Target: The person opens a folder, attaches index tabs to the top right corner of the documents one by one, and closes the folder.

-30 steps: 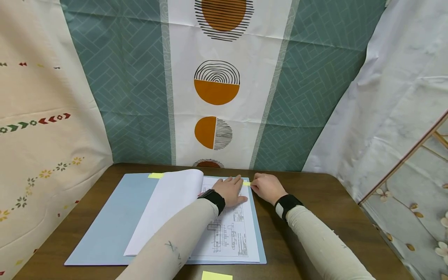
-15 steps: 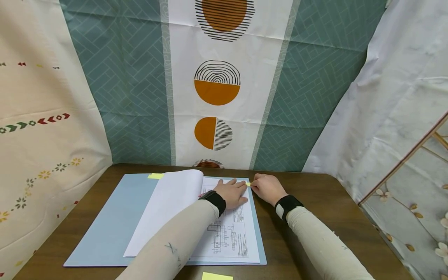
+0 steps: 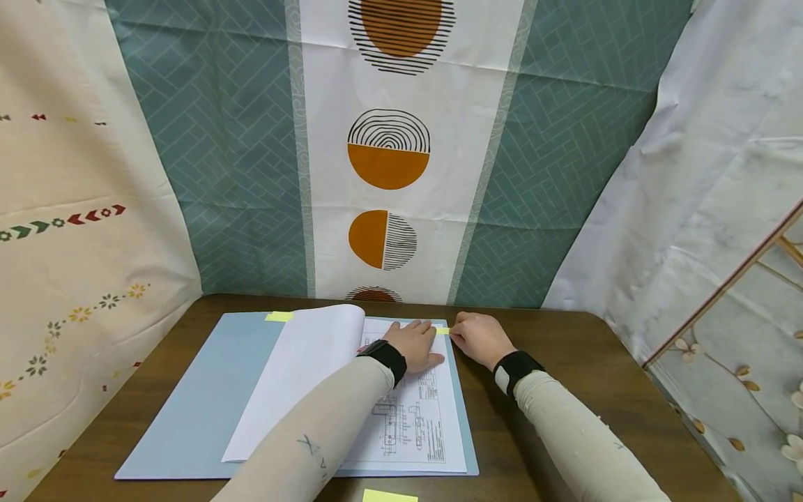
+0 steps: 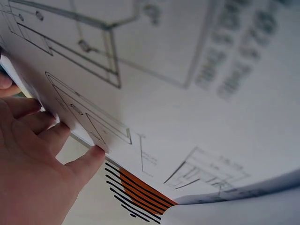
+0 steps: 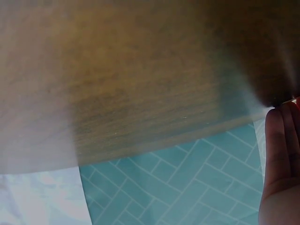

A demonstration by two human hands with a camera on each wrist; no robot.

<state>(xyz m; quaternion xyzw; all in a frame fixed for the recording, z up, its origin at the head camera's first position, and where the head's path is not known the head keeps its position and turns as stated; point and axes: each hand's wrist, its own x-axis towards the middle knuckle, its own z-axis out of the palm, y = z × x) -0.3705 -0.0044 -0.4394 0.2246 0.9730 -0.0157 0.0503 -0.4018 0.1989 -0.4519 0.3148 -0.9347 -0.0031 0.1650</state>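
A light blue folder (image 3: 182, 411) lies spread on the table, its turned white pages (image 3: 301, 373) curling over to the left. On the right lies a sheet with technical drawings (image 3: 442, 411). My left hand (image 3: 410, 346) rests on the upper part of this sheet with its fingers spread out; in the left wrist view its fingertips (image 4: 97, 151) touch the paper. A yellow sticky note (image 3: 442, 331) sticks out over the sheet's upper right edge. My right hand (image 3: 482, 339) pinches its outer end. In the right wrist view the fingers (image 5: 277, 150) show at the edge, and the note is hidden.
Another yellow sticky note (image 3: 279, 316) shows at the top of the turned pages. A yellow paper piece (image 3: 389, 496) lies at the table's front edge, partly cut off. The brown wooden table (image 3: 577, 383) ends at a patterned cloth (image 3: 251, 174) behind.
The left fingers first spread right over the yellow sticky note, then drew back left, so more of it shows again. The right hand keeps its pinch in the same place.
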